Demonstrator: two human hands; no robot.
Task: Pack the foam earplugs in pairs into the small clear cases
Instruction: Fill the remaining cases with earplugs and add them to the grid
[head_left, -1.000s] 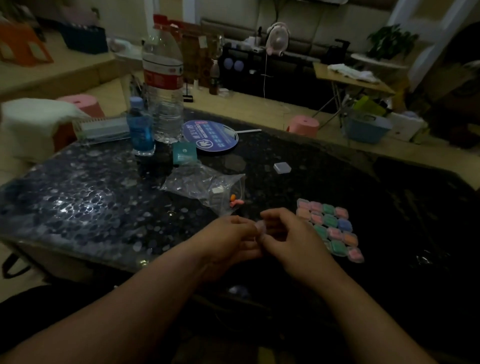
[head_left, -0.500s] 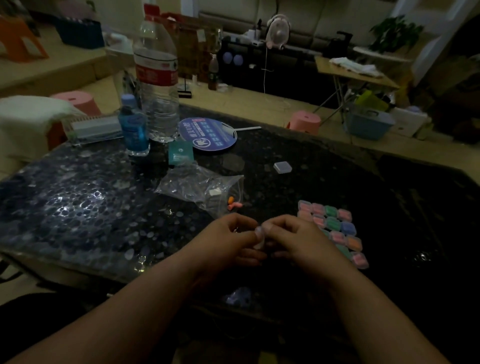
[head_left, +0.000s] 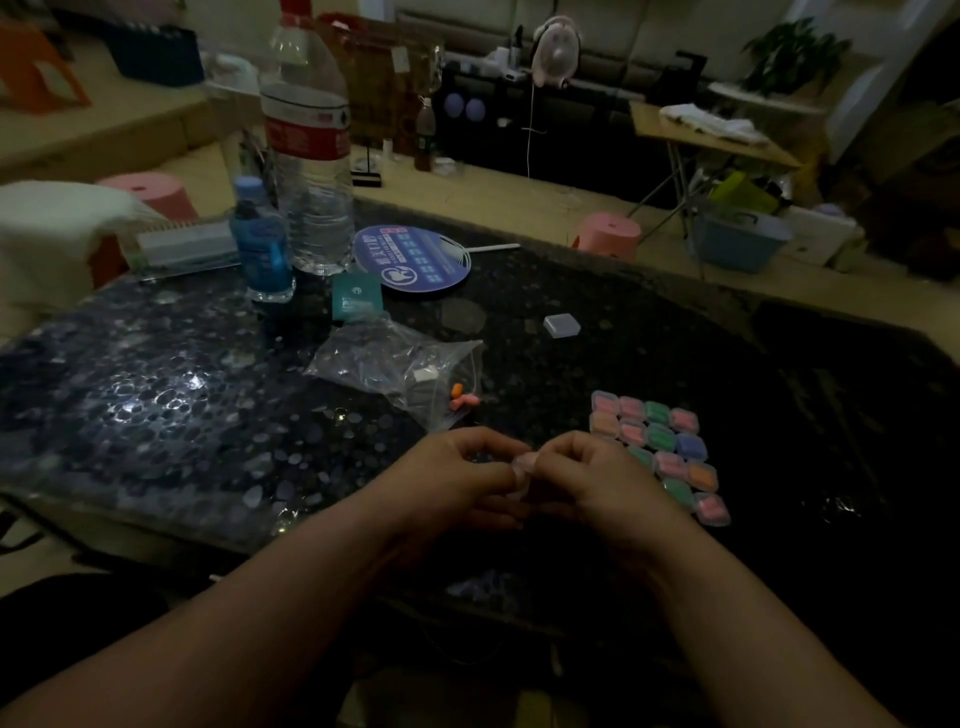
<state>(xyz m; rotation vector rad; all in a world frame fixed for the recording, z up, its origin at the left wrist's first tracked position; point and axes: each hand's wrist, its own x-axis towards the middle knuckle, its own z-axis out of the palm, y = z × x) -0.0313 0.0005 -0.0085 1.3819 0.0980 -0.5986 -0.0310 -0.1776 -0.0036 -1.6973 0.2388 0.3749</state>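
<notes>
My left hand (head_left: 457, 478) and my right hand (head_left: 597, 478) meet over the near part of the dark table, fingers curled, together pinching a small clear case (head_left: 521, 467); its contents are hidden by my fingers. Right of my hands lie several filled cases (head_left: 660, 447) in rows, holding pink, green, orange and blue earplugs. A clear plastic bag (head_left: 395, 364) lies beyond my hands, with loose orange and pink earplugs (head_left: 462, 400) at its mouth. One more clear case (head_left: 562, 325) sits alone farther back.
At the back left of the table (head_left: 156, 415) stand a large water bottle (head_left: 306, 156), a small blue bottle (head_left: 260, 244), a teal card (head_left: 357, 299) and a round blue fan (head_left: 410, 257). Pink stools and a folding table stand on the floor beyond.
Both hands stay together on the clear case, with only small finger shifts. The view has tilted slightly, so the table items sit a little lower in frame.
</notes>
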